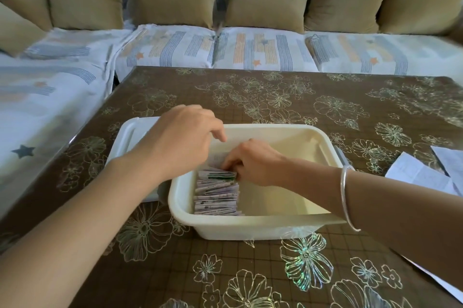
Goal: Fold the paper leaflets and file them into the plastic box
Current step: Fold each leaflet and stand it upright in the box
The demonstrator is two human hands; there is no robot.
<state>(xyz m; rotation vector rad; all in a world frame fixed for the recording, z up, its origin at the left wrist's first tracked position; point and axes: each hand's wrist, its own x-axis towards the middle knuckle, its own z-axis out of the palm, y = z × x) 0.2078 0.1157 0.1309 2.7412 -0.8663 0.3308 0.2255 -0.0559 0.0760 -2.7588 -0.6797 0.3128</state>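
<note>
Folded leaflets (216,195) stand in a row inside the plastic box (250,228). Right hand (253,165) grip pinches the farthest leaflet (217,158); left hand (185,137) grip loose, holding nothing.

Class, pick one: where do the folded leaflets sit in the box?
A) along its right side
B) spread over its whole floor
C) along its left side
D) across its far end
C: the leaflets stand in a row by the left wall of the box.
</note>
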